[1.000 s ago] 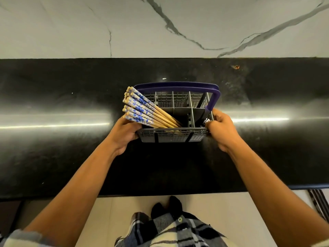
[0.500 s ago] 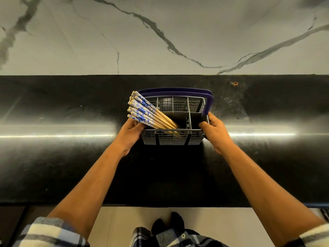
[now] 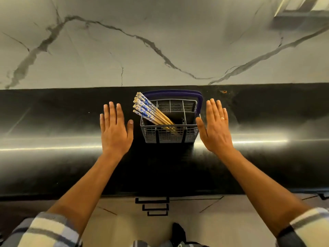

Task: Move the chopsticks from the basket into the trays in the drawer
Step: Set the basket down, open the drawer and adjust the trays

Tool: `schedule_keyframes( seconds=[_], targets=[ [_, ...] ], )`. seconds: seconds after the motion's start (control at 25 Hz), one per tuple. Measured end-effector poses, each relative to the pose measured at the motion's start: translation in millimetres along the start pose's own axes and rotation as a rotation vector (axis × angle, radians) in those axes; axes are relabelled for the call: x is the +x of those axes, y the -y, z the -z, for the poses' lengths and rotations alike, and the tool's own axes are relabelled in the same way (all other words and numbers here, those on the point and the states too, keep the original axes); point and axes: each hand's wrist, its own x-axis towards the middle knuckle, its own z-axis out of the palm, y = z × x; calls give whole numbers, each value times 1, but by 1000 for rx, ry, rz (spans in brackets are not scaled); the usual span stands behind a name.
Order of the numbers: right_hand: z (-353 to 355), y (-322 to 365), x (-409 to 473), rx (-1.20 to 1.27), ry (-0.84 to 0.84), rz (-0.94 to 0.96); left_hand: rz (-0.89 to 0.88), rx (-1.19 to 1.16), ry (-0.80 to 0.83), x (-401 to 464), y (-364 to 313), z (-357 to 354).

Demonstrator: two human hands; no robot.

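A grey mesh cutlery basket (image 3: 170, 135) with a purple handle (image 3: 199, 102) stands on the black countertop. Several wooden chopsticks with blue-and-white tops (image 3: 151, 111) lean out of its left compartment toward the upper left. My left hand (image 3: 114, 129) hovers flat just left of the basket, fingers spread, holding nothing. My right hand (image 3: 214, 126), with a ring on one finger, is flat and open just right of the basket, its thumb near the basket's right wall. Three dark drawer handles (image 3: 153, 205) show below the counter edge; the drawers are closed and no trays are visible.
The black glossy countertop (image 3: 53, 148) runs the full width, backed by a veined marble wall (image 3: 160, 41). A small orange speck (image 3: 224, 91) lies at the counter's back right. Pale floor and my plaid clothing lie below the counter's front edge.
Both hands have let go of the basket's sides and opened flat beside it. The basket now rests farther back on the counter, and the view has lifted.
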Motion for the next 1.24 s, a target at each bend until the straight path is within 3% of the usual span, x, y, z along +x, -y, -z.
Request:
schedule_keyframes(
  seconds=[0.28,0.72,0.88,1.04,1.24],
  targets=[
    [43,40,-38,-160,-68,53,-126,94,-1,-20,-5,52],
    [20,74,-186,-93,126,5,-207,0,126,-156,4,52],
    [4,74,-227,-30,168,63,-352,-123,152,-210,7,24],
    [-23,77,-255,-7,258,93,-372,-166,351,-248,15,-12],
    [-70,86,-259,35,408,121,-207,-97,611,-255,22,-51]
  ],
)
